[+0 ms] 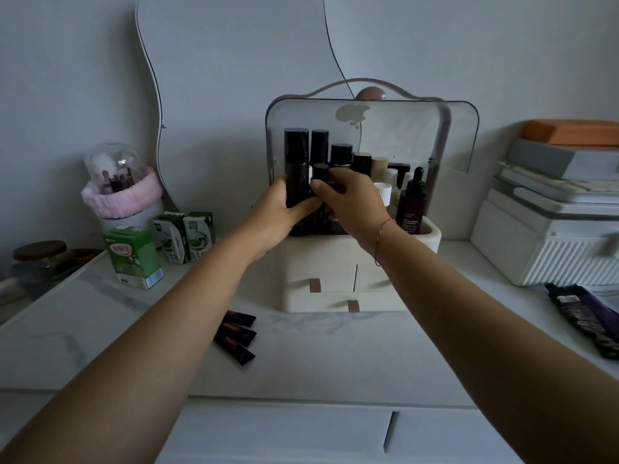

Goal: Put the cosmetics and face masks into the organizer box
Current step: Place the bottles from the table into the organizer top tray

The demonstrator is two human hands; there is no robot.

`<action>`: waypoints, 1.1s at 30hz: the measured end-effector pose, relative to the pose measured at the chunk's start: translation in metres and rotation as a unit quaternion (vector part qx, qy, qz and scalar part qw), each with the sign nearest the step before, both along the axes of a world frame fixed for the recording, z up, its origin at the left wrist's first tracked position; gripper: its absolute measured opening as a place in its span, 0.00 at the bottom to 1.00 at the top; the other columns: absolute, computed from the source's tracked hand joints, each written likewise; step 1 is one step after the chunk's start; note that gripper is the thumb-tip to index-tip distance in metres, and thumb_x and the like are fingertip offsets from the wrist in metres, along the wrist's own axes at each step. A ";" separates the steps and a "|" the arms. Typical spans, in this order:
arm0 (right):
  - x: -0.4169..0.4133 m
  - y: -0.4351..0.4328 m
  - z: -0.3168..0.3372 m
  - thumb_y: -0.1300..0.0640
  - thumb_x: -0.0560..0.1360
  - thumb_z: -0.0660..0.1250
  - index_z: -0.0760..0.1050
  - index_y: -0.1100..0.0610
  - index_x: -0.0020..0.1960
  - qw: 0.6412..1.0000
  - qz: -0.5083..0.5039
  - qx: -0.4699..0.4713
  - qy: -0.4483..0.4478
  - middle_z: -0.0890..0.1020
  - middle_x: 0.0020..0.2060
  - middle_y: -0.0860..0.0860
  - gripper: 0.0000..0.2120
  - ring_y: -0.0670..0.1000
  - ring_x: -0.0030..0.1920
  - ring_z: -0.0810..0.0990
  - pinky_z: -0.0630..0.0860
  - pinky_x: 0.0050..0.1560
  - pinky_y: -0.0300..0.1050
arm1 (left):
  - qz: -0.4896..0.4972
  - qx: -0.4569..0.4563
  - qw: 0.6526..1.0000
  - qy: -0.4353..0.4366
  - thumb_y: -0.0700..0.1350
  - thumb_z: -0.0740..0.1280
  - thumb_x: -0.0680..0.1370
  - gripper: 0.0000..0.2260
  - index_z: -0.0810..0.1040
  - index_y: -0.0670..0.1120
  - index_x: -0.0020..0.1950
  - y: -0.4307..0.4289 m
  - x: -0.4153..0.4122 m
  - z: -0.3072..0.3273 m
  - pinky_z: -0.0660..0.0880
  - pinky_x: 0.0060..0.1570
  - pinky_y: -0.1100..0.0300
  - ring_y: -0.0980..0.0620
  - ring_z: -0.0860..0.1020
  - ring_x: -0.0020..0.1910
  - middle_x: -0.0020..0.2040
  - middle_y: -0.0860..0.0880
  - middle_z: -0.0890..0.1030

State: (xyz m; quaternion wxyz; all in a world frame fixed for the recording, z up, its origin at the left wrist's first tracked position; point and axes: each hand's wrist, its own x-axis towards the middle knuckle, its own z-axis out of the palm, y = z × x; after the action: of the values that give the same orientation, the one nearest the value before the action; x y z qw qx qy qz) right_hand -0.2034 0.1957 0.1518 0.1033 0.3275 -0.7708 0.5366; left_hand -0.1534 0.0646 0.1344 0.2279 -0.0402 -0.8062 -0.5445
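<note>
The cream organizer box [318, 262] stands at the middle of the dresser with its clear lid [385, 135] raised. Several dark bottles stand in its top compartment. My left hand [278, 216] is wrapped around a tall black bottle [296, 162] at the compartment's left side. My right hand [351, 202] pinches a shorter black bottle [321, 177] right beside it. A dark dropper bottle [413, 199] stands at the right of the compartment. Three dark sachets [236, 336] lie on the marble top in front of the box. A dark face mask pack [584, 316] lies at the far right.
Green milk cartons [134, 259] stand at the left, behind them a domed brush holder [117, 182] with a pink band. A wavy mirror [234, 61] leans on the wall. White boxes [549, 236] are stacked at the right. A dark jar [40, 259] sits far left.
</note>
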 end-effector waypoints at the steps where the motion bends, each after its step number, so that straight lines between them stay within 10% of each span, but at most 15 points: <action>1: -0.002 0.000 -0.003 0.54 0.77 0.65 0.77 0.60 0.45 1.000 -0.002 0.001 -0.007 0.77 0.32 0.50 0.09 0.48 0.34 0.75 0.77 0.40 0.49 | 0.007 -0.013 1.000 -0.003 0.50 0.66 0.77 0.16 0.69 0.53 0.64 -0.003 -0.003 -0.002 0.71 0.64 0.51 0.54 0.76 0.60 0.61 0.51 0.78; 12: -0.014 0.002 -0.017 0.54 0.76 0.67 0.75 0.53 0.40 0.998 0.006 0.058 -0.015 0.76 0.29 0.44 0.07 0.41 0.29 0.74 0.65 0.24 0.24 | 0.075 -0.020 0.996 0.032 0.48 0.69 0.75 0.11 0.76 0.54 0.56 -0.016 -0.005 -0.014 0.76 0.57 0.50 0.52 0.79 0.53 0.52 0.51 0.81; 33: 0.007 0.012 -0.017 0.55 0.74 0.68 0.76 0.60 0.59 0.992 -0.056 0.112 0.016 0.81 0.51 0.54 0.15 0.51 0.50 0.79 0.77 0.52 0.44 | 0.165 -0.030 0.985 0.050 0.52 0.71 0.72 0.25 0.70 0.50 0.67 -0.019 0.005 -0.027 0.70 0.51 0.68 0.57 0.75 0.54 0.59 0.51 0.77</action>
State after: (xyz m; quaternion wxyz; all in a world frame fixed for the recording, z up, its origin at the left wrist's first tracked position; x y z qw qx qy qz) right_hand -0.1966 0.2077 0.1350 0.1080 0.3016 -0.8414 0.4352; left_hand -0.1481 0.0455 0.1071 0.3533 0.0591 -0.8054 -0.4722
